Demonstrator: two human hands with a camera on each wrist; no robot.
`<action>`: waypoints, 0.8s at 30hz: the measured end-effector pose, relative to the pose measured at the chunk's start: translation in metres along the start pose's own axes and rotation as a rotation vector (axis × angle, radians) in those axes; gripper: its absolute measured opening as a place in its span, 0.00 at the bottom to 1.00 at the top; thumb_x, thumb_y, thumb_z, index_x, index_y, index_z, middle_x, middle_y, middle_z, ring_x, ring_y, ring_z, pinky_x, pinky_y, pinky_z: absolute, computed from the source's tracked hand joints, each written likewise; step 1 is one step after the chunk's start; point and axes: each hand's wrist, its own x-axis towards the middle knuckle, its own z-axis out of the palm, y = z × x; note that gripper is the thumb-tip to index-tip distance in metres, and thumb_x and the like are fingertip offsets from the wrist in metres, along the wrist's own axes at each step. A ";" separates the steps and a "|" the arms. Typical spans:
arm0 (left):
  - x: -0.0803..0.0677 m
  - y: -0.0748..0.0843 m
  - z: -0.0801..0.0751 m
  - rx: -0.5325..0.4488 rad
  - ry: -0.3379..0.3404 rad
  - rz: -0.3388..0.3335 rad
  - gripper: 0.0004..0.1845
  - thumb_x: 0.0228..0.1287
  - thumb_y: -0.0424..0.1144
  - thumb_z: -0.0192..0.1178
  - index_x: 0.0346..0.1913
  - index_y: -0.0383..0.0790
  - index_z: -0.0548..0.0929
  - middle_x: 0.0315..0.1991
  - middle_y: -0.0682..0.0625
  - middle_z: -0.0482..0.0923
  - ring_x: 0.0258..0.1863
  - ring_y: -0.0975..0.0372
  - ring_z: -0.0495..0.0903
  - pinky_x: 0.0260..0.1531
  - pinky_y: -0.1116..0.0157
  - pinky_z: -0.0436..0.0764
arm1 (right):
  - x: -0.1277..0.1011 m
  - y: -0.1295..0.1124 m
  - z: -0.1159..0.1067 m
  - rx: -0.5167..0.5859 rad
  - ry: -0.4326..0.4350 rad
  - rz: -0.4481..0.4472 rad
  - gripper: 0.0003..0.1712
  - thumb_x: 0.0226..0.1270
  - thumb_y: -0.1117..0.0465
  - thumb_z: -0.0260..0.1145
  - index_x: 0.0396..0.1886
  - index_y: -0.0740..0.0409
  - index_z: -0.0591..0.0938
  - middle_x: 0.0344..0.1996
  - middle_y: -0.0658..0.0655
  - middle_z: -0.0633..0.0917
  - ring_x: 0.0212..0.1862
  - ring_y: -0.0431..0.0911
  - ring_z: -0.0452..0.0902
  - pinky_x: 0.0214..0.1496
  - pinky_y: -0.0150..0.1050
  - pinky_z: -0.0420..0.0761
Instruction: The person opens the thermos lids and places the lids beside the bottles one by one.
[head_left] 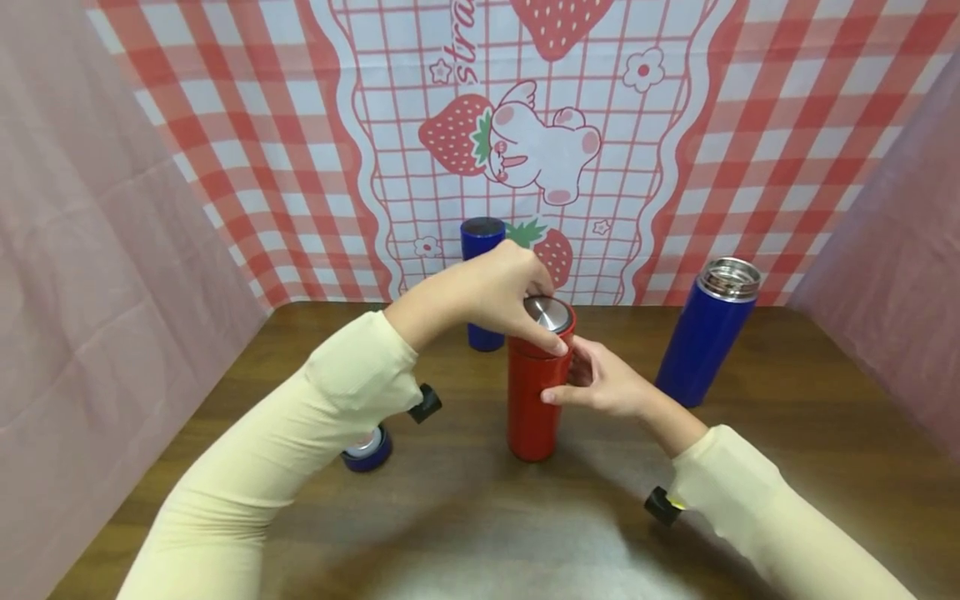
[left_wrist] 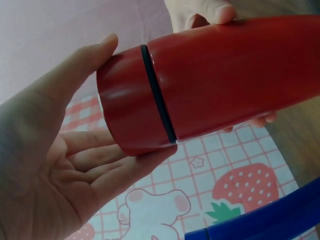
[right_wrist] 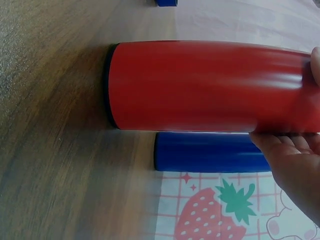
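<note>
A: Two hands on one flask. The left hand comes over the top, and its grip is curled around the red lid, thumb on one side and fingers on the other, as the left wrist view shows.

B: And the right hand?

A: Its grip wraps the body of the red flask just below the lid, fingers round the far side and thumb toward the camera. In the right wrist view the fingertips press against the red wall.

B: Where does the flask stand?

A: Upright on the wooden tabletop, near its middle, base flat on the wood. The lid sits on top of the body, with a thin dark seam between them and a silver disc on its top face.

B: What lies around it?

A: Just behind it, partly hidden by the left hand, stands a blue flask with a dark top. Well apart to the right stands a second blue flask, open, its steel rim showing. By the left sleeve a blue lid lies on the tabletop. Behind everything hangs a red checked cloth printed with strawberries and a rabbit, with pink sheets at both sides.
</note>
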 end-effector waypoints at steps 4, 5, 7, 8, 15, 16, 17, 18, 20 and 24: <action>-0.002 0.002 -0.005 -0.037 -0.075 -0.047 0.30 0.47 0.56 0.72 0.47 0.38 0.83 0.41 0.50 0.86 0.37 0.66 0.81 0.39 0.72 0.81 | 0.001 -0.002 0.000 0.005 -0.007 0.013 0.37 0.57 0.68 0.69 0.64 0.70 0.65 0.53 0.54 0.82 0.52 0.33 0.80 0.53 0.31 0.81; -0.003 0.002 -0.007 -0.043 -0.103 -0.060 0.31 0.47 0.54 0.74 0.50 0.38 0.82 0.45 0.49 0.85 0.42 0.65 0.82 0.43 0.71 0.81 | 0.001 -0.002 0.000 0.005 -0.012 0.013 0.36 0.58 0.68 0.69 0.64 0.71 0.65 0.52 0.54 0.82 0.51 0.34 0.80 0.53 0.31 0.81; -0.003 0.001 -0.011 -0.059 -0.160 -0.083 0.34 0.46 0.49 0.76 0.56 0.39 0.78 0.52 0.49 0.83 0.50 0.63 0.81 0.52 0.68 0.80 | 0.001 -0.003 0.000 0.005 -0.017 0.016 0.35 0.58 0.68 0.69 0.63 0.72 0.65 0.52 0.54 0.82 0.51 0.34 0.80 0.53 0.31 0.81; -0.003 0.001 -0.013 -0.060 -0.182 -0.084 0.35 0.45 0.46 0.76 0.58 0.40 0.77 0.54 0.50 0.81 0.54 0.63 0.79 0.55 0.66 0.79 | 0.002 -0.003 0.000 0.005 -0.018 0.016 0.35 0.58 0.68 0.69 0.63 0.72 0.65 0.51 0.54 0.82 0.50 0.35 0.80 0.53 0.32 0.81; 0.007 0.002 -0.022 -0.027 -0.263 -0.028 0.37 0.43 0.36 0.76 0.61 0.49 0.74 0.59 0.54 0.76 0.58 0.63 0.73 0.59 0.63 0.76 | 0.002 -0.003 -0.003 -0.005 -0.011 0.028 0.35 0.58 0.68 0.69 0.63 0.71 0.66 0.51 0.54 0.82 0.50 0.35 0.80 0.53 0.32 0.81; 0.008 0.004 -0.024 -0.014 -0.275 -0.023 0.37 0.43 0.36 0.76 0.61 0.49 0.74 0.59 0.54 0.75 0.59 0.62 0.73 0.59 0.63 0.76 | 0.002 -0.003 -0.003 -0.005 -0.014 0.033 0.35 0.58 0.68 0.69 0.63 0.71 0.66 0.51 0.55 0.82 0.50 0.35 0.80 0.53 0.31 0.81; 0.010 0.006 -0.025 -0.001 -0.290 -0.021 0.37 0.43 0.35 0.75 0.60 0.50 0.74 0.59 0.54 0.75 0.60 0.62 0.72 0.58 0.63 0.76 | 0.002 -0.003 -0.003 -0.004 -0.016 0.039 0.35 0.58 0.68 0.69 0.64 0.70 0.66 0.52 0.57 0.82 0.50 0.35 0.80 0.54 0.31 0.81; 0.012 0.007 -0.026 0.018 -0.305 -0.018 0.36 0.43 0.35 0.75 0.60 0.50 0.74 0.60 0.55 0.75 0.60 0.62 0.72 0.59 0.63 0.76 | 0.002 -0.003 -0.003 -0.004 -0.017 0.045 0.35 0.58 0.68 0.69 0.64 0.70 0.66 0.53 0.58 0.81 0.51 0.35 0.80 0.54 0.31 0.81; 0.017 0.009 -0.029 0.024 -0.343 -0.011 0.35 0.44 0.33 0.74 0.60 0.49 0.75 0.59 0.55 0.76 0.61 0.62 0.72 0.59 0.64 0.75 | 0.002 -0.004 -0.002 -0.004 -0.018 0.051 0.36 0.57 0.68 0.69 0.64 0.69 0.66 0.54 0.61 0.81 0.51 0.35 0.80 0.54 0.31 0.81; 0.023 0.009 -0.032 -0.004 -0.409 -0.005 0.32 0.43 0.32 0.74 0.56 0.48 0.78 0.54 0.54 0.79 0.55 0.64 0.75 0.58 0.67 0.76 | 0.002 -0.003 0.000 0.011 -0.020 0.054 0.36 0.57 0.68 0.70 0.64 0.69 0.66 0.53 0.58 0.81 0.51 0.35 0.80 0.54 0.31 0.81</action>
